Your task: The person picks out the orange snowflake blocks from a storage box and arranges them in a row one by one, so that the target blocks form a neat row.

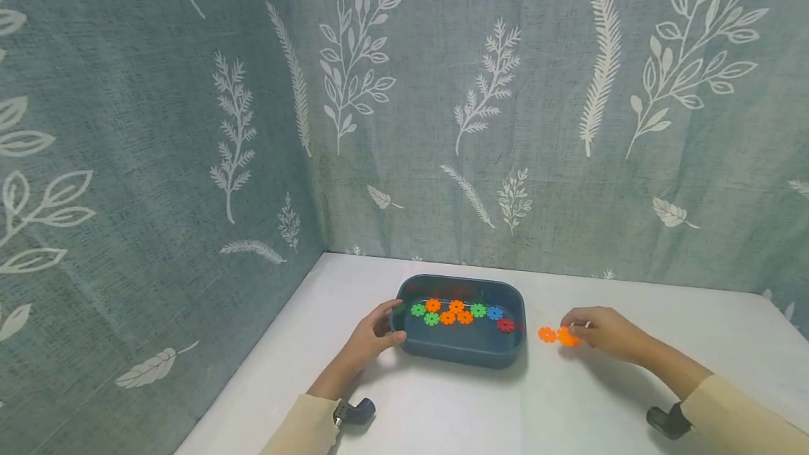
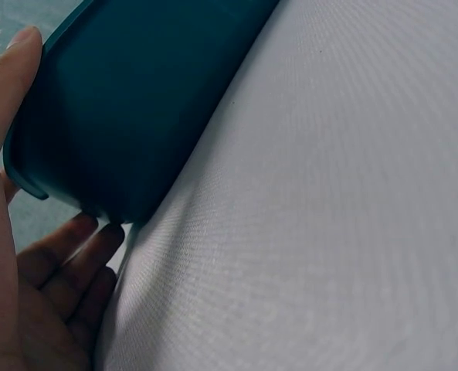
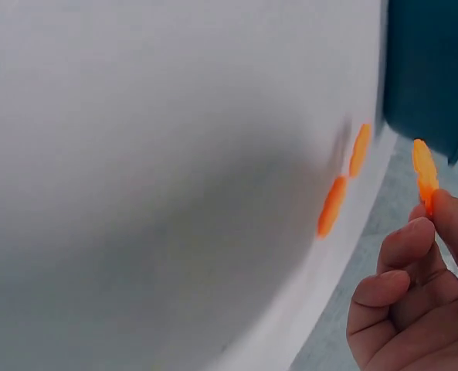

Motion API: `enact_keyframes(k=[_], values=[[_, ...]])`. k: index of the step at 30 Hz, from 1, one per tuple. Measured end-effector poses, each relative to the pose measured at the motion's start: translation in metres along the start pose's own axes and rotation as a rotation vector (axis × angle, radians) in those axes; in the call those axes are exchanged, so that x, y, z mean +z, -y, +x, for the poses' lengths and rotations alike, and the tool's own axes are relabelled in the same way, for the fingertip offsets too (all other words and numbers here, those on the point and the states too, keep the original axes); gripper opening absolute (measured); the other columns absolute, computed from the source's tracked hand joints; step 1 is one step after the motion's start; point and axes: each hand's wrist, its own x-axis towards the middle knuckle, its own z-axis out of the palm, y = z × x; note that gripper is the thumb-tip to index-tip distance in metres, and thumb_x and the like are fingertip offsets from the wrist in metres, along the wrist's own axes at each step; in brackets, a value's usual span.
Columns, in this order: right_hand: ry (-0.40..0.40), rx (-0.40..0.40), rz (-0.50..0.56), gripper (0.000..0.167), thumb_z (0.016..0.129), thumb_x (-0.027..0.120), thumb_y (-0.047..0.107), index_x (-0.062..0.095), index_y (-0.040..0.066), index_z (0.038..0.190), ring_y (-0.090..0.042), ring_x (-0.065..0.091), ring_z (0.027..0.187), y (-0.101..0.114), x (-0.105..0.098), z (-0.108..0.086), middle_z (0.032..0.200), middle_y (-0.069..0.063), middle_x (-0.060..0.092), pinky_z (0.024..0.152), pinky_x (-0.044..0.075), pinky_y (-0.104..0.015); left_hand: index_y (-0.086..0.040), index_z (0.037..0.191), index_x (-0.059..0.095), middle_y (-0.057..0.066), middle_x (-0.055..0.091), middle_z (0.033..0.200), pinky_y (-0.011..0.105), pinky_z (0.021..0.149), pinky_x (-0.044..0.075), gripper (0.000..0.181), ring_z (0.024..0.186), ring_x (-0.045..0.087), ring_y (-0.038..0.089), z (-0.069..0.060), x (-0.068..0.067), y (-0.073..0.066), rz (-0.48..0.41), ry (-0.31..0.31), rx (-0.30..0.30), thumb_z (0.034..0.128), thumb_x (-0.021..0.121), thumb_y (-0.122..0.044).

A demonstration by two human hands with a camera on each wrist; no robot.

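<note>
Leaf-printed grey-green fabric point(image 1: 423, 125) hangs behind and left of a white table point(image 1: 455, 413).

A dark teal, round-cornered tray point(image 1: 455, 357) is sitting upright on the desk point(image 1: 442, 413), its left end being gripped by the left hand point(image 1: 369, 334). Inside it, flat notched discs point(image 1: 456, 307) are lying scattered — four orange, three green, one blue, one red. Beyond its right end, two orange discs point(image 3: 331, 207) are lying close together on the desk, while a third orange disc point(image 3: 423, 166) — pinched by the right hand point(image 1: 607, 332) — is hovering clear of it.
</note>
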Motion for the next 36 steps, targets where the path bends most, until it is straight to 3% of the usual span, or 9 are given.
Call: enact_keyframes(k=[8, 15, 18, 27, 31, 36], values=[[-0.051, 0.045, -0.005, 0.014, 0.094, 0.060, 0.008, 0.068, 0.006, 0.105, -0.019, 0.052, 0.068, -0.022, -0.009, -0.008, 0.089, -0.001, 0.062, 0.057, 0.047, -0.030, -0.009, 0.146, 0.042, 0.026, 0.040, 0.146, 0.054, 0.104, 0.038, 0.073, 0.128, 0.046, 0.043, 0.002, 0.000, 0.002, 0.023, 0.002, 0.002, 0.0864, 0.075, -0.035], [-0.052, 0.078, -0.002, 0.015, 0.093, 0.062, 0.009, 0.068, 0.003, 0.105, -0.019, 0.051, 0.062, -0.036, -0.012, -0.011, 0.085, -0.004, 0.060, 0.054, 0.043, -0.029, -0.016, 0.147, 0.043, 0.023, 0.041, 0.147, 0.056, 0.104, 0.037, 0.068, 0.128, 0.046, 0.042, 0.013, 0.005, 0.033, 0.026, -0.036, -0.015, 0.0874, 0.075, -0.028], [-0.060, 0.103, -0.016, 0.016, 0.093, 0.062, 0.008, 0.068, 0.003, 0.106, -0.019, 0.050, 0.063, -0.038, -0.012, -0.013, 0.086, -0.004, 0.059, 0.054, 0.043, -0.030, -0.021, 0.145, 0.044, 0.021, 0.042, 0.147, 0.055, 0.103, 0.038, 0.066, 0.128, 0.047, 0.041, 0.015, 0.005, 0.040, 0.022, -0.043, -0.012, 0.0875, 0.075, -0.027], [-0.039, 0.187, -0.088, 0.017, 0.093, 0.061, 0.008, 0.069, 0.005, 0.108, -0.020, 0.053, 0.071, -0.041, -0.013, -0.008, 0.099, -0.010, 0.063, 0.064, 0.048, -0.035, -0.025, 0.144, 0.045, 0.020, 0.042, 0.147, 0.056, 0.102, 0.039, 0.064, 0.127, 0.048, 0.041, 0.016, 0.002, 0.041, 0.023, -0.038, -0.003, 0.0875, 0.074, -0.030], [-0.035, 0.189, -0.125, 0.016, 0.093, 0.062, 0.010, 0.070, 0.006, 0.106, -0.025, 0.057, 0.085, -0.043, -0.013, -0.007, 0.106, -0.015, 0.065, 0.075, 0.053, -0.045, -0.025, 0.145, 0.045, 0.019, 0.042, 0.147, 0.054, 0.103, 0.039, 0.064, 0.128, 0.047, 0.041, 0.017, 0.002, 0.041, 0.017, -0.031, -0.002, 0.0881, 0.074, -0.029], [-0.032, 0.202, -0.190, 0.016, 0.094, 0.062, 0.013, 0.068, 0.006, 0.108, -0.027, 0.058, 0.088, -0.044, -0.012, -0.008, 0.100, -0.012, 0.065, 0.081, 0.052, -0.052, -0.026, 0.144, 0.045, 0.020, 0.041, 0.148, 0.055, 0.103, 0.038, 0.063, 0.128, 0.046, 0.041, 0.017, 0.003, 0.042, 0.016, -0.036, -0.001, 0.0882, 0.074, -0.029]])
